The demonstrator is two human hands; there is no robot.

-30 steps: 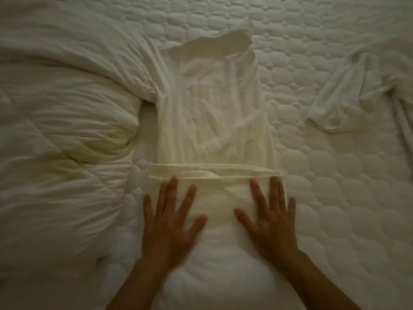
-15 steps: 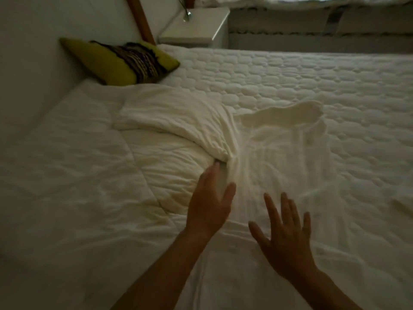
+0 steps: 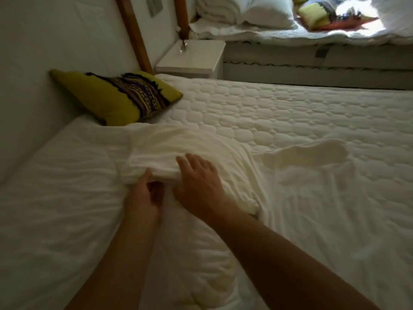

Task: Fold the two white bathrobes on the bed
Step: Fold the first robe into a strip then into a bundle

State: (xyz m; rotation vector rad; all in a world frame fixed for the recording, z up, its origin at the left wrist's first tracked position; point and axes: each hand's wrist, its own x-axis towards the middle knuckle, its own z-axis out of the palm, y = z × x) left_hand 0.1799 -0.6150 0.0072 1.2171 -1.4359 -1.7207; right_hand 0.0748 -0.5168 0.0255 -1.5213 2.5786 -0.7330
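Left hand [image 3: 143,195] grips duvet fold [image 3: 156,161], fingertips hidden; right hand [image 3: 201,184] spread on it.

Dim room: hidden fingertips, cropped arms, glare

The left hand [image 3: 143,193] curls its fingertips under a white fold [image 3: 156,162], so they are hidden. Whether that fold is duvet or robe sleeve cannot be told. The right hand [image 3: 201,186] covers part of the same fold. Both forearms are cut by the bottom edge. The robe [image 3: 312,175] loses its left side under the duvet [image 3: 67,198]. The shiny thing [image 3: 183,47] on the nightstand [image 3: 201,57] is too small to name. The far bed [image 3: 290,34] is cut by the top and right edges, its right end blown out by glare.
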